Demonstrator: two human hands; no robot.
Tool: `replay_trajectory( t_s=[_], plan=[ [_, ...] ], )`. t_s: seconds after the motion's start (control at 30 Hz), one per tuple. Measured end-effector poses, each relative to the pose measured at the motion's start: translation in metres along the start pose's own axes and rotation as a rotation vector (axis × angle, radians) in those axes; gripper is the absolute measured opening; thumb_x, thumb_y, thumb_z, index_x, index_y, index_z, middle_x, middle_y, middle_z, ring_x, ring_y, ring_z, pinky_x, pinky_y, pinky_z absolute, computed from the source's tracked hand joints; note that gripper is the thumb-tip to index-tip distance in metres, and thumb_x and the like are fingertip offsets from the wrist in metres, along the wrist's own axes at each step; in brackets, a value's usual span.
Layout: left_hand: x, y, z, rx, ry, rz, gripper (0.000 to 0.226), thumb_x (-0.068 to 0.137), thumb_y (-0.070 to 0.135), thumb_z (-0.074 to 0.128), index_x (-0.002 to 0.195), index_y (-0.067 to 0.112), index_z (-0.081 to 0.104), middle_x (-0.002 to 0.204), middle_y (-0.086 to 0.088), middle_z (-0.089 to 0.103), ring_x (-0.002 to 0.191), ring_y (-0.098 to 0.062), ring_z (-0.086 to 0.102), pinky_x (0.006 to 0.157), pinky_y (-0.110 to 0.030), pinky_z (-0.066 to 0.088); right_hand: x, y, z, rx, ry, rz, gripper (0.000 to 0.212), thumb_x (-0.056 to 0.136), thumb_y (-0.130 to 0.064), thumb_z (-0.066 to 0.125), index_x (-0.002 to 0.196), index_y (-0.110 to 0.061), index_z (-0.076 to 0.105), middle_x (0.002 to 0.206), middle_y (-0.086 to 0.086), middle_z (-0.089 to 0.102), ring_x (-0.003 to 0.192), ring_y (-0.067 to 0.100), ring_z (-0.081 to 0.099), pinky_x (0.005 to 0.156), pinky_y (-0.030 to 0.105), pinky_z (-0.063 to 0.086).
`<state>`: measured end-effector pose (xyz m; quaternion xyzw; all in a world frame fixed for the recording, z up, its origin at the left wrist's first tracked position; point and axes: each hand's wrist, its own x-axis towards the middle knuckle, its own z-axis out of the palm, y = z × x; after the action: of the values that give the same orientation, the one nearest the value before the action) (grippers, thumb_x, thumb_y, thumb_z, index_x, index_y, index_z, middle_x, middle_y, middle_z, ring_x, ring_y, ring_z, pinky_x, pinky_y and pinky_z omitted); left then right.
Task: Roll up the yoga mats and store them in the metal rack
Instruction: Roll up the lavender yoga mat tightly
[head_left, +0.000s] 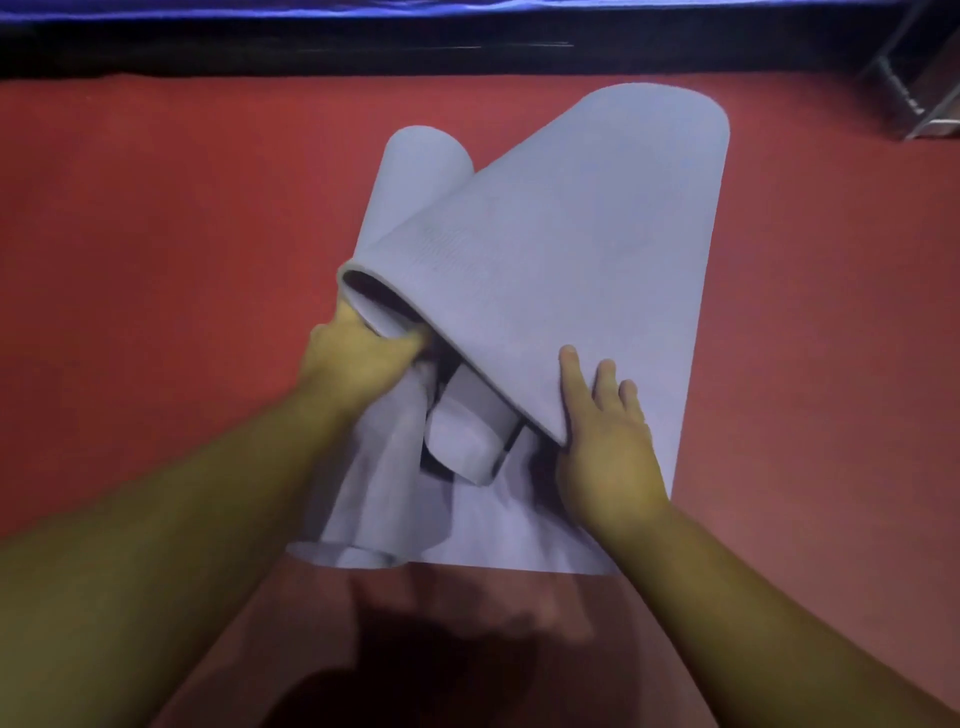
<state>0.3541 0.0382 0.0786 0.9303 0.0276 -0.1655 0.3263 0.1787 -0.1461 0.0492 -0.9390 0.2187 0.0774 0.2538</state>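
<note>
— While I look down from far away, I see two bare arms reaching out over the red floor (156, 260). What do you see close up?

— I see the near end of the mat (597, 260), flat on the floor. Past that, both hands are on it.

— What is the left hand (358, 358) doing?

— Its fingers are curled round a rolled part of the mat and grip it. That roll is loose and it leans.

— And the right hand (605, 431)?

— It lies flat, fingers straight, and presses on the edge of a big flap that has folded over the roll.

— So where is the mat now?

— It is on the floor in the middle, part rolled, part flat, with the flap bent across it. Another rolled bit sticks out at the far side.

— What could go wrong, do you think?

— I think the roll could come out crooked, like a cone, because the flap lies slanted. If the left hand lets go, the roll could spring open. A fat, messy roll may not fit in the rack (919, 88).

— Where is the rack?

— Far off, top right, by the dark wall (415, 47). I can only see a corner of it.
</note>
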Motion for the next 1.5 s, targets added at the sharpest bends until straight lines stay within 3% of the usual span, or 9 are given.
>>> replay_trajectory(
  t_s=[0.23,0.57,0.73,0.87,0.97,1.13,1.23,1.33,1.5],
  plan=[
    [0.028,-0.029,-0.004,-0.155,-0.132,-0.084,0.037,0.088,0.037,0.075,0.121,0.024,0.063,0.111,-0.003,0.072,0.084,-0.014,0.071,0.070,-0.025,0.057,-0.010,-0.016,-0.007,0.089,-0.007,-0.133,0.094,0.085,0.006,0.035,0.159,-0.037,-0.005,0.167,0.009,-0.005,0.152,0.044,-0.001,0.118,0.056,0.024],
    [-0.028,-0.031,-0.028,-0.610,0.217,-0.130,0.027,0.087,0.011,0.076,0.113,0.012,0.069,0.108,-0.008,0.073,0.089,-0.022,0.069,0.085,-0.036,0.056,0.001,-0.063,-0.065,0.346,0.320,-0.306,0.090,0.071,0.013,0.037,0.153,-0.024,0.040,0.160,0.015,0.034,0.148,0.029,0.033,0.121,0.020,0.014],
    [-0.095,-0.026,0.013,-1.071,0.502,-0.253,0.034,0.090,0.017,0.074,0.122,0.009,0.067,0.109,-0.012,0.075,0.095,-0.029,0.074,0.086,-0.048,0.061,0.001,-0.072,-0.088,0.409,0.587,-0.572,0.091,0.053,0.015,0.035,0.136,-0.011,0.063,0.144,0.016,0.055,0.137,0.029,0.051,0.118,0.036,0.034],
    [-0.148,-0.023,0.082,-1.232,0.575,-0.317,0.051,0.083,0.026,0.076,0.131,0.016,0.062,0.123,-0.009,0.071,0.112,-0.032,0.069,0.097,-0.056,0.054,-0.003,-0.035,-0.079,0.416,0.752,-0.298,0.070,0.074,0.001,0.046,0.140,-0.018,0.059,0.144,0.017,0.049,0.134,0.031,0.048,0.116,0.033,0.034],
    [-0.183,-0.019,0.124,-1.356,0.497,-0.363,0.048,0.091,0.004,0.070,0.133,0.026,0.059,0.124,0.002,0.071,0.112,-0.020,0.069,0.092,-0.039,0.058,-0.018,-0.004,-0.059,0.439,0.508,-0.050,0.051,0.095,-0.025,0.056,0.146,-0.021,0.052,0.147,0.007,0.051,0.129,0.021,0.052,0.109,0.019,0.031],
    [-0.203,-0.023,0.153,-1.229,0.481,-0.452,0.062,0.087,0.003,0.075,0.141,0.016,0.047,0.121,0.001,0.068,0.098,-0.005,0.069,0.086,-0.022,0.054,-0.056,0.000,-0.025,0.489,-0.052,0.042,0.044,0.097,-0.048,0.052,0.134,-0.026,0.062,0.122,-0.015,0.068,0.105,-0.007,0.059,0.096,0.010,0.041],
    [-0.204,-0.036,0.163,-1.122,0.271,-0.395,0.068,0.078,0.009,0.082,0.132,0.018,0.041,0.116,-0.006,0.070,0.093,-0.009,0.072,0.084,-0.029,0.059,-0.073,-0.006,-0.008,0.412,-0.133,0.005,0.035,0.098,-0.033,0.053,0.133,-0.034,0.058,0.111,-0.024,0.065,0.094,-0.011,0.056,0.077,-0.002,0.038],
    [-0.203,-0.059,0.164,-0.990,0.025,-0.312,0.073,0.082,0.003,0.077,0.134,0.031,0.033,0.107,-0.008,0.067,0.084,-0.014,0.069,0.083,-0.022,0.057,-0.076,-0.013,-0.003,0.453,-0.043,0.075,0.036,0.095,-0.031,0.059,0.130,-0.030,0.062,0.106,-0.011,0.073,0.102,0.008,0.066,0.094,0.023,0.050],
    [-0.157,-0.066,0.100,-0.301,0.431,0.083,0.087,0.075,0.020,0.074,0.153,0.025,0.036,0.158,-0.020,0.029,0.144,-0.028,0.032,0.119,-0.037,0.027,-0.063,-0.045,-0.037,1.108,0.062,0.051,0.076,0.094,0.003,0.056,0.153,-0.040,0.033,0.149,-0.017,0.044,0.131,0.002,0.050,0.105,0.031,0.048]
  ],
)
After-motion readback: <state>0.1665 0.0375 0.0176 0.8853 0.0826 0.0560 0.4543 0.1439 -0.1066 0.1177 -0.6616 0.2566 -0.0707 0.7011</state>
